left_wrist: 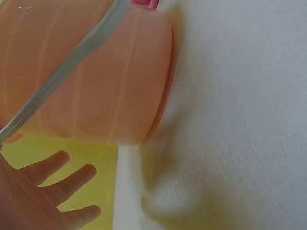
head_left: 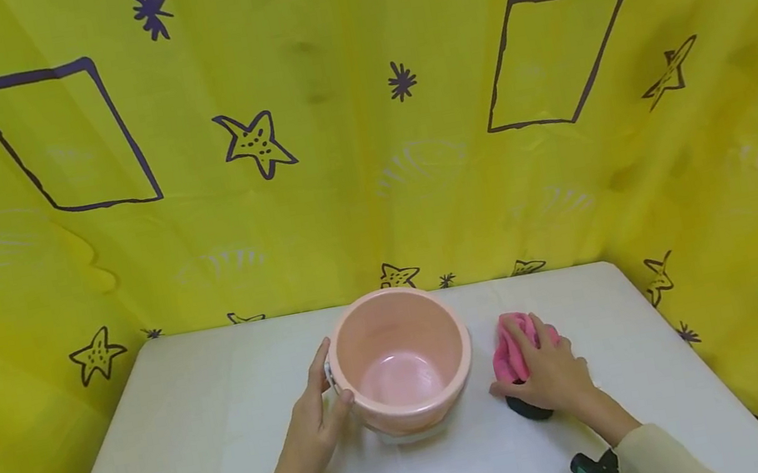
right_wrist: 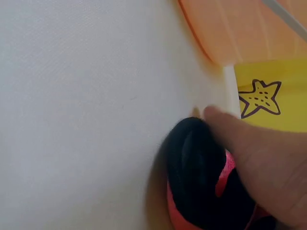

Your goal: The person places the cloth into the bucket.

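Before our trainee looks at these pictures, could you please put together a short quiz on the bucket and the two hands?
1. Which hand touches the bucket? A) right B) left C) neither
2. True or false: the bucket is upside down.
3. Fill in: the right hand grips a pink-and-____ item.

Key: 1. B, the left hand. 2. False; the head view looks into its open top. 3. black.

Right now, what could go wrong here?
The left hand touches only one side of the bucket, so a push might slide or tip it. The handle slants across the bucket's side and could snag. The right hand covers part of the pink-and-black item; an uneven grip might drop it.
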